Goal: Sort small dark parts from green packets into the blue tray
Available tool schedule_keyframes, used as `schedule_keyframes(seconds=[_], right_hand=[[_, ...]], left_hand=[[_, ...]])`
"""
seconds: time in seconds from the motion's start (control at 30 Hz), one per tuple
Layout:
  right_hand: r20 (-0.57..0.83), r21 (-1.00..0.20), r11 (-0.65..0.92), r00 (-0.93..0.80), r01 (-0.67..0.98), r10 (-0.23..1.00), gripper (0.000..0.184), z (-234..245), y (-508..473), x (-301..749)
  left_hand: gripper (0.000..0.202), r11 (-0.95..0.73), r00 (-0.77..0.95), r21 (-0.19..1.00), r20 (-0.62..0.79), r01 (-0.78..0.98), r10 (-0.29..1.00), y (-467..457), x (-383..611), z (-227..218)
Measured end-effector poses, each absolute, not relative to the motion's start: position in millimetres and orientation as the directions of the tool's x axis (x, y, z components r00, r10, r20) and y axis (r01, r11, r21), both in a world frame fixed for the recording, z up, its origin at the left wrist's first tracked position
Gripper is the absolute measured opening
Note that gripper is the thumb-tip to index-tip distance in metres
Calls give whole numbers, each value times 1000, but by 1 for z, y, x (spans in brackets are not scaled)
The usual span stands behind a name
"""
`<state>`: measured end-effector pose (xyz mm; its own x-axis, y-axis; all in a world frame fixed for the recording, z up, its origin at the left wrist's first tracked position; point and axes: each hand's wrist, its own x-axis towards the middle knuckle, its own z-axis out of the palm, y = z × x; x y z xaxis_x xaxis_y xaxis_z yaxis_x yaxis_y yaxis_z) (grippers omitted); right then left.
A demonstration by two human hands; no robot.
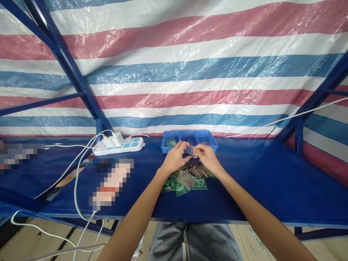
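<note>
My left hand (175, 157) and my right hand (208, 156) meet over the blue table, both pinching one small clear packet (191, 151) with brownish contents. Just below my hands lies a heap of several small clear and green packets (186, 179). Right behind my hands stands a blue tray with three compartments (189, 140); its left compartment holds some packets.
A white power strip (119, 145) with plugged-in chargers lies to the left, with white cables (78, 170) trailing off the table's front edge. Blue metal frame posts (299, 134) rise at both sides. A striped tarp (190, 72) hangs behind. Blurred objects lie at left.
</note>
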<state>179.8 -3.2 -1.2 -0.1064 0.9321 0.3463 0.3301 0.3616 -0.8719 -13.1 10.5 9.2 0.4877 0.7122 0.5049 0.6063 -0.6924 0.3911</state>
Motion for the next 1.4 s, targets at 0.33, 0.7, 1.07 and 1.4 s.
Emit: schedule_keyframes(seconds=[0.33, 0.7, 1.07, 1.4], right_hand=[[207, -952, 219, -76, 214, 975, 38, -3, -2, 180], [279, -936, 301, -136, 182, 950, 36, 8, -11, 175], [316, -921, 330, -97, 209, 944, 25, 2, -9, 175], [443, -749, 448, -134, 488, 886, 23, -3, -9, 171]], left_hand=[[24, -722, 513, 338, 528, 603, 676, 10, -12, 9], [21, -664, 413, 442, 539, 604, 734, 12, -12, 9], [27, -691, 460, 395, 534, 606, 709, 8, -12, 11], [27, -701, 432, 411, 574, 582, 695, 15, -13, 8]])
